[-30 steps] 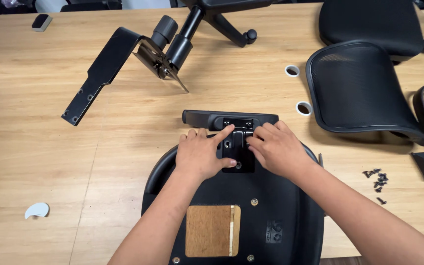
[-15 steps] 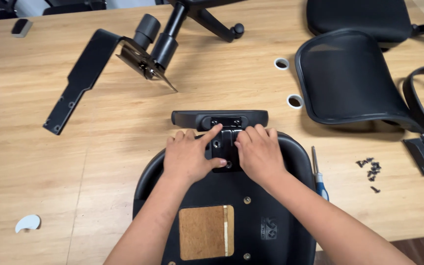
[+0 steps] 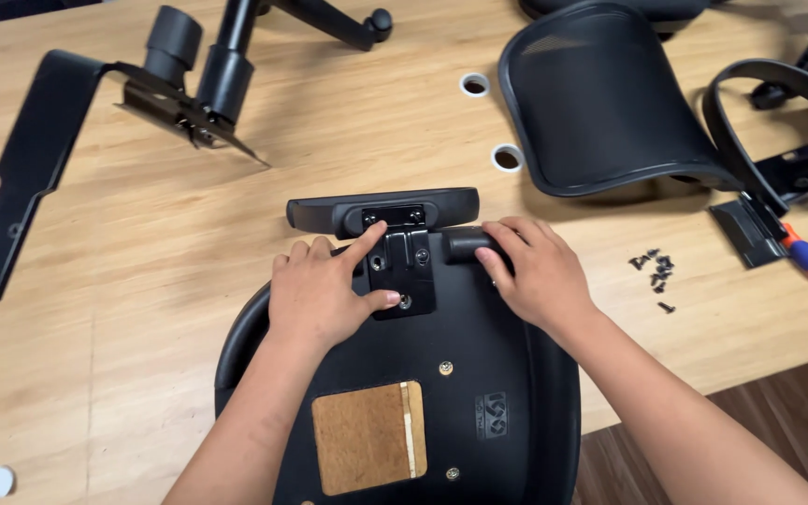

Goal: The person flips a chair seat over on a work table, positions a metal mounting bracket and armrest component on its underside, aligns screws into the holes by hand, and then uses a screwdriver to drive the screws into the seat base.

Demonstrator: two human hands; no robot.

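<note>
Bright, even overhead light; soft shadows; sharp focus; slight wide-angle stretch at edges.

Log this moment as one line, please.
left hand: on bracket plate, index finger extended | right hand: gripping black handle | seat underside: flat on table | loose screws: right
</note>
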